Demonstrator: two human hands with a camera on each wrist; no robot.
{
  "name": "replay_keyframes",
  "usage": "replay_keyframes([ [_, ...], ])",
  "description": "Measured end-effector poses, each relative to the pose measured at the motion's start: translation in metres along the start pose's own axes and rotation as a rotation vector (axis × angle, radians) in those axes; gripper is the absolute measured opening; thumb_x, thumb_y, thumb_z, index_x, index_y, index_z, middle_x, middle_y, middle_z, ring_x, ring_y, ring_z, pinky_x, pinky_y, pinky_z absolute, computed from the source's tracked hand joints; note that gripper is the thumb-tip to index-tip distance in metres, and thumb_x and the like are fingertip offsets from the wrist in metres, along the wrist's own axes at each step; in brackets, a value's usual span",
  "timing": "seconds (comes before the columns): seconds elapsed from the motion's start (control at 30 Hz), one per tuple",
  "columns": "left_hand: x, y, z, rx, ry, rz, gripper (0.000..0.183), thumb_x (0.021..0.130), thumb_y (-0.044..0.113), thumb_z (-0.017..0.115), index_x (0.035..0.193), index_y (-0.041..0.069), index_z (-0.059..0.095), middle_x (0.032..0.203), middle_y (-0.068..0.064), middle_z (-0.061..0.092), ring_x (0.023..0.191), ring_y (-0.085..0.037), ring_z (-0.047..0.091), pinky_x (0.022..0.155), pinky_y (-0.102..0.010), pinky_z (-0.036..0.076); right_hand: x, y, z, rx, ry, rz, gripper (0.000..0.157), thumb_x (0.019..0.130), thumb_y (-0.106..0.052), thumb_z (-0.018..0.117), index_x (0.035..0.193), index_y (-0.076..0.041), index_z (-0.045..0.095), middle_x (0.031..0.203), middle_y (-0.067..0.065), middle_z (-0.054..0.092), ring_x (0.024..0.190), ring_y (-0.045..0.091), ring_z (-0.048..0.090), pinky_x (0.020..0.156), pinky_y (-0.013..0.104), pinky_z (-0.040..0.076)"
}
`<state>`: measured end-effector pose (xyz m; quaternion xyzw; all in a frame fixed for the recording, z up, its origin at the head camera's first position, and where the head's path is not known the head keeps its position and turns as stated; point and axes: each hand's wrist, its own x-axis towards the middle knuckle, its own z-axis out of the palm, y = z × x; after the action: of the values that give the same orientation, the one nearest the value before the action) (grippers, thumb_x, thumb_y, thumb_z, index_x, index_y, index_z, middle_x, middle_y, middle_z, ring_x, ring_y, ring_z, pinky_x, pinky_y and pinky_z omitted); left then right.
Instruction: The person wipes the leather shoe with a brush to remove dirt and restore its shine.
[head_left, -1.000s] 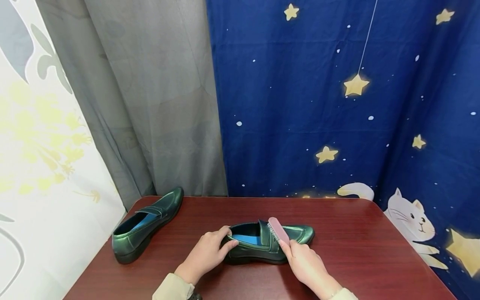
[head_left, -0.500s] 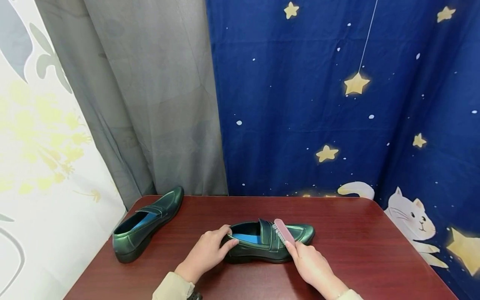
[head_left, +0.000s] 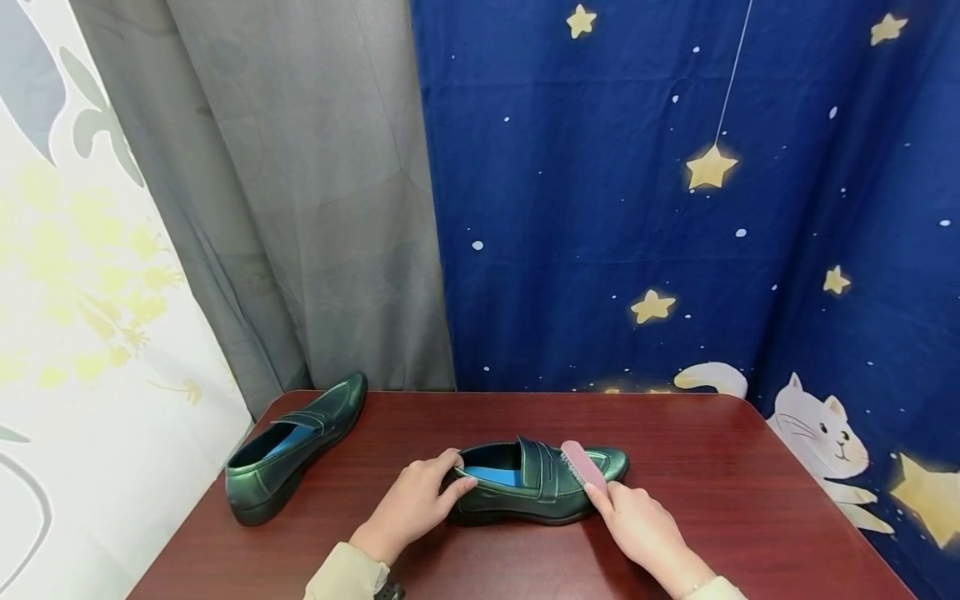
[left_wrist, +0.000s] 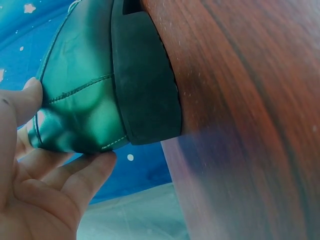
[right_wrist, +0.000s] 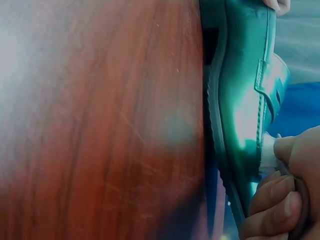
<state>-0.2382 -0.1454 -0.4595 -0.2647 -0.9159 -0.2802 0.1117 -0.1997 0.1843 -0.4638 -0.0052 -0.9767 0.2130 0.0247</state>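
A dark green loafer (head_left: pixel 517 500) with a blue insole lies on the table, its toe pointing right. My left hand (head_left: pixel 412 504) grips the heel end, thumb on the near side of the opening. In the left wrist view, fingers (left_wrist: pixel 90 175) wrap behind the green heel (left_wrist: pixel 85 115), above the black sole. My right hand (head_left: pixel 641 529) holds a pink brush (head_left: pixel 583 465) by its handle, its pale bristles against the vamp just ahead of the strap. The right wrist view shows the white bristles (right_wrist: pixel 268 152) touching the loafer's upper (right_wrist: pixel 242 100).
A matching green loafer (head_left: pixel 300 450) stands at the table's left edge, toe toward the back. The reddish-brown table (head_left: pixel 720 475) backs onto a grey curtain (head_left: pixel 322 208) and a blue starry curtain (head_left: pixel 600 208).
The brush in my right hand has moved right along the loafer, from the strap toward the toe. My left hand keeps its hold on the heel, and the loafer has stayed in place.
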Motion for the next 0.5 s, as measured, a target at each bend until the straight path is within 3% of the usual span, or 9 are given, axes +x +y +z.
replay_keyframes([
  [0.27, 0.000, 0.000, 0.000, -0.006, -0.009, -0.001, 0.025, 0.100, 0.051, 0.057, 0.100, 0.026, 0.058, 0.063, 0.016, 0.046, 0.060, -0.002, 0.046, 0.062, -0.022, 0.041, 0.001, 0.006, -0.010, -0.022, -0.041, 0.049, 0.043, 0.102, -0.052, 0.051, 0.076, -0.018, 0.056, 0.063, 0.002, 0.048, 0.062, 0.018, 0.049, 0.056, 0.037, 0.035],
  [0.5, 0.000, 0.000, 0.000, 0.001, -0.002, 0.002, 0.024, 0.100, 0.049, 0.058, 0.100, 0.025, 0.058, 0.064, 0.016, 0.047, 0.060, -0.002, 0.046, 0.062, -0.022, 0.041, 0.002, 0.012, -0.015, -0.041, -0.038, 0.059, 0.042, 0.101, -0.051, 0.053, 0.076, -0.018, 0.057, 0.063, 0.002, 0.049, 0.061, 0.018, 0.049, 0.055, 0.037, 0.035],
])
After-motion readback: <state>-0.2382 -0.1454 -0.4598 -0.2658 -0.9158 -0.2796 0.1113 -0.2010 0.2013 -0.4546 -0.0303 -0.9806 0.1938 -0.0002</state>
